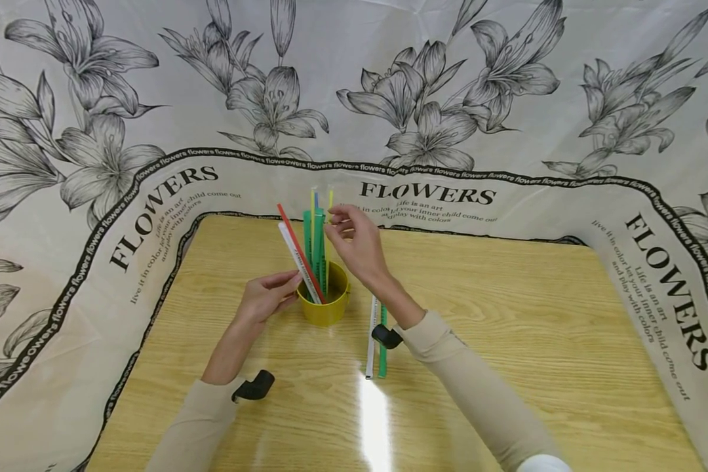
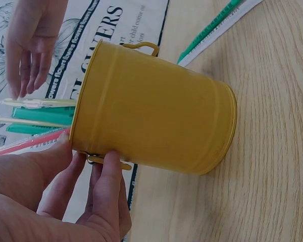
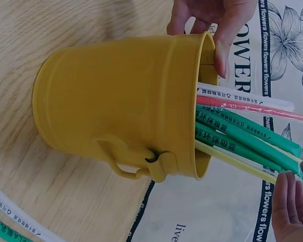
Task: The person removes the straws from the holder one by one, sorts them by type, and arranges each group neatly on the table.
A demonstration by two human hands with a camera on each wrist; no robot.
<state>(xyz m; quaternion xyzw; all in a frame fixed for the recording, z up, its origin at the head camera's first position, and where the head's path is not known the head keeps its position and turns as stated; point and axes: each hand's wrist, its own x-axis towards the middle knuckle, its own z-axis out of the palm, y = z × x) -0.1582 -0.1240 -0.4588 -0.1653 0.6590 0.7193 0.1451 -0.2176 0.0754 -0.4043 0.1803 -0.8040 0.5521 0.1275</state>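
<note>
A yellow metal bucket stands upright on the table, holding several wrapped drinking straws. Among them are green straws, a red straw, a white-wrapped straw and thin yellow straws; a blue tip shows behind. My left hand grips the bucket's left side, thumb at the rim and fingers by the side handle. At the straws' upper ends is my right hand, its fingers loosely extended. Its fingertips are right by a yellow straw and the green tops.
A white straw and a green straw lie side by side on the wooden table, under the right wrist. A flower-printed cloth rises behind the table and along its sides. Black wrist mounts sit on both sleeves.
</note>
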